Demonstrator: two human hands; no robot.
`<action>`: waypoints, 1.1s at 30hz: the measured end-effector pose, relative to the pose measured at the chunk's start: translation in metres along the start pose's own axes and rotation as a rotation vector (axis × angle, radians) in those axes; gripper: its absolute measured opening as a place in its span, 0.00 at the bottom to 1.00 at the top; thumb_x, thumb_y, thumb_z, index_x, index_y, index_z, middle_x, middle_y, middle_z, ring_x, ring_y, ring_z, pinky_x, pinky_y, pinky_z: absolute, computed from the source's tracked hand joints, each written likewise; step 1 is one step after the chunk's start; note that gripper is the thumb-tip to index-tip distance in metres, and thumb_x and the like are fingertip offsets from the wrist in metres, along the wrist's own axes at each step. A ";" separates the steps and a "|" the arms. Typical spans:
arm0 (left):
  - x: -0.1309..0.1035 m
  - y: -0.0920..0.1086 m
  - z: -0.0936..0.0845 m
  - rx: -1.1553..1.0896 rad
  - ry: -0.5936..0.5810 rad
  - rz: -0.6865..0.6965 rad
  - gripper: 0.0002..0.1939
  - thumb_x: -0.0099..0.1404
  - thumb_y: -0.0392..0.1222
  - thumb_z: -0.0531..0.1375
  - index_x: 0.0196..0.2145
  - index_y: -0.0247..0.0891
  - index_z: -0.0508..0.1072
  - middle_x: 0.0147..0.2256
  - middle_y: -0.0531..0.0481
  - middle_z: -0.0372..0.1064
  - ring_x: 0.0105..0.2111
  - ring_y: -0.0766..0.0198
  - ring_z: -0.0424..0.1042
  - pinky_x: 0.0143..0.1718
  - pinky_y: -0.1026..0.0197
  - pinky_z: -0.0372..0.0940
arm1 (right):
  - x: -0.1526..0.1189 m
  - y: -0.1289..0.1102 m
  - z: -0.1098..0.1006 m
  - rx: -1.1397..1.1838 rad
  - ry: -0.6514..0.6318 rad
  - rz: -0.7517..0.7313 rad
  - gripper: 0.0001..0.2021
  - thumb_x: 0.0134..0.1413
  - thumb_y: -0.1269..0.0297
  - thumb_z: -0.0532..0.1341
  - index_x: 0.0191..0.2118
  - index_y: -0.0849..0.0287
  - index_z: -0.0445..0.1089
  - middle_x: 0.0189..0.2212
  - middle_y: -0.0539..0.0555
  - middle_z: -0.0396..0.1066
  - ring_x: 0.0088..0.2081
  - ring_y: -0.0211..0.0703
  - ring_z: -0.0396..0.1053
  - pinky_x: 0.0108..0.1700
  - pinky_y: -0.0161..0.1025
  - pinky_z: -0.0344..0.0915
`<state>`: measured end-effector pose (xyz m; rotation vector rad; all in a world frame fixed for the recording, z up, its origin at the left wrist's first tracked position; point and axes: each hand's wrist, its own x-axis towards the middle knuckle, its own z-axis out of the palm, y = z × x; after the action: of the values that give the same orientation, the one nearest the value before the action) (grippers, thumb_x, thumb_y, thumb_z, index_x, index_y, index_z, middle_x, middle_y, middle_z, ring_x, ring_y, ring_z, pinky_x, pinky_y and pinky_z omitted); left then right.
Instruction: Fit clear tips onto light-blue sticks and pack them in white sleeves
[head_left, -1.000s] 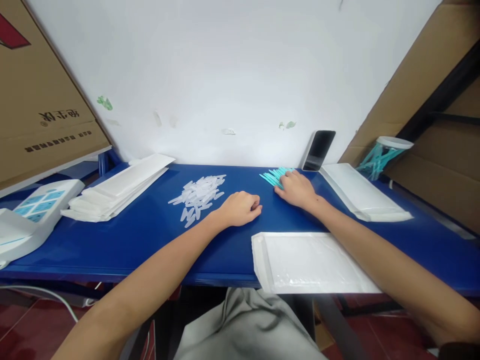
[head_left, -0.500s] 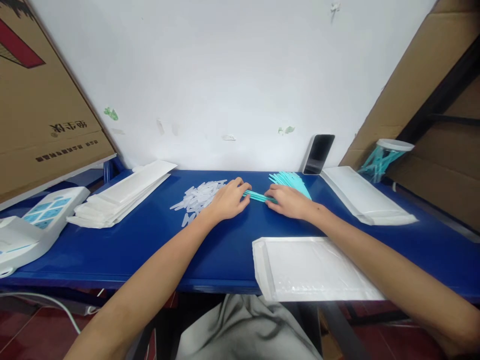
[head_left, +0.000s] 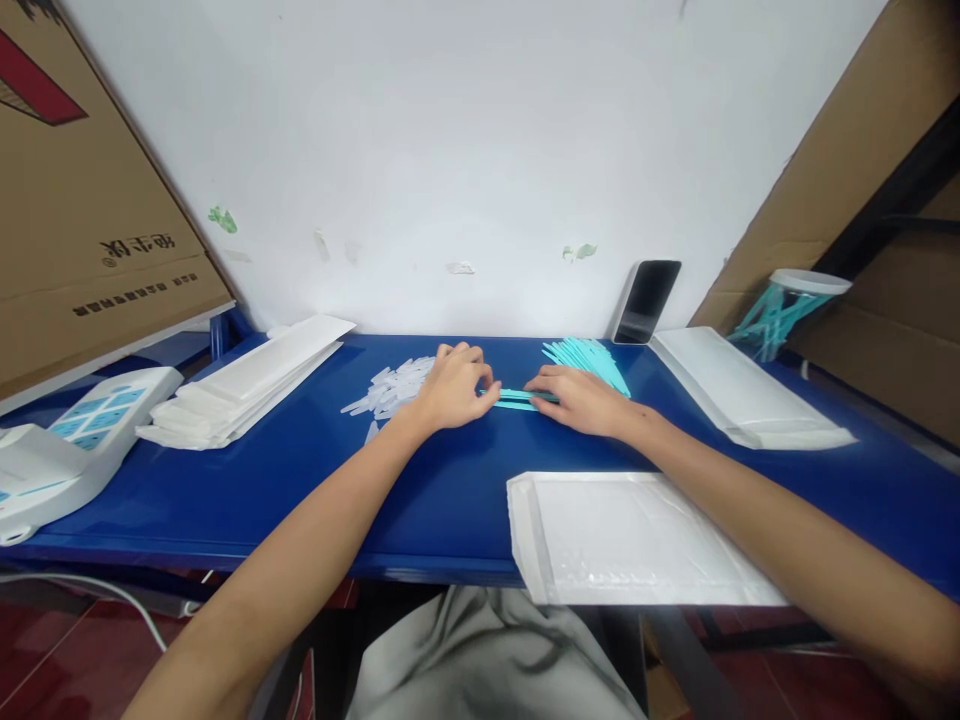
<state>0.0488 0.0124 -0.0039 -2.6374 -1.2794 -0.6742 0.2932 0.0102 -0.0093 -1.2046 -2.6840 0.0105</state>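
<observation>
Several thin turquoise plastic sticks (head_left: 516,399) lie crosswise between my two hands, low over the table. My left hand (head_left: 456,388) is closed at their left end, thumb and fingertips bent together beside the pile of small translucent white plastic pieces (head_left: 388,390). At the right end, the fingers of my right hand (head_left: 574,398) close over the same sticks; their tips are partly hidden. A fanned pile of turquoise sticks (head_left: 592,360) lies just behind my right hand.
Padded white mailers (head_left: 240,385) are stacked on the left, with one mailer (head_left: 750,385) on the right and another (head_left: 637,540) under my right forearm. A phone (head_left: 649,302) leans on the wall near a jar of sticks (head_left: 787,310). A white device (head_left: 90,440) stands left.
The sticks between my hands have spread apart a little, with a gap now showing between them. My left fingers have shifted slightly at the sticks' end. The view has moved slightly.
</observation>
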 end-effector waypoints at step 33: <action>-0.022 0.074 0.022 -0.063 -0.268 0.244 0.17 0.76 0.41 0.48 0.52 0.29 0.71 0.53 0.34 0.68 0.56 0.51 0.69 0.59 0.50 0.65 | 0.007 0.014 0.018 0.174 0.162 0.019 0.05 0.64 0.67 0.58 0.38 0.58 0.71 0.36 0.55 0.72 0.38 0.46 0.70 0.42 0.40 0.63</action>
<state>0.1015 -0.0434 -0.0275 -2.9471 -0.9774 -0.3394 0.2962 0.0259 -0.0269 -1.1275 -2.4751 0.1403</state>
